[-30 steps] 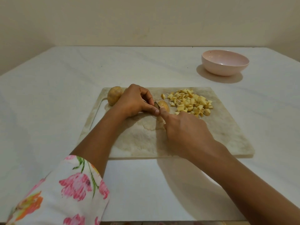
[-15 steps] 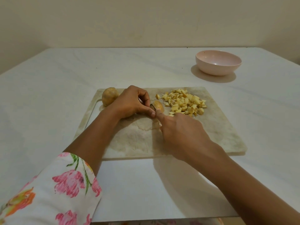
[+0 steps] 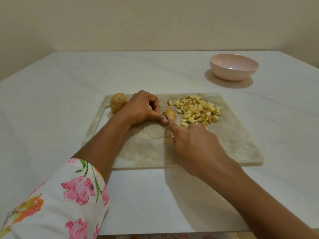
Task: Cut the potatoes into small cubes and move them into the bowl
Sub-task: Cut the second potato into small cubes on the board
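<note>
Looking down, I see the left grip (image 3: 145,108) and the right grip (image 3: 195,144) meet in the middle of the cutting board (image 3: 233,144). The left grip has its fingers curled, and its thumb and fingertips pinch the potato piece (image 3: 171,114). The piece lies just right of that grip, touching it. It is long and rounded, with brown skin. The right grip comes in from below, fingers wrapped round the knife (image 3: 164,115). Its first finger lies straight and points at the piece. I can see only a small dark bit of blade, between the left thumb and the piece; the grip hides most of the rest.

The potato cubes (image 3: 198,109) lie in a loose pile just right of the piece. They are small, pale yellow and blocky, some with brown skin on one side. A whole potato (image 3: 118,102), round and tan, sits at the far left corner of the board, behind the left wrist. The board is flat, pale and stained, with rough marks in the middle. The bowl (image 3: 234,66) is pink, smooth and shiny, and stands well apart at the far right of the white surface (image 3: 51,100). A sleeve (image 3: 57,195) with pink and orange flowers covers the left arm.
</note>
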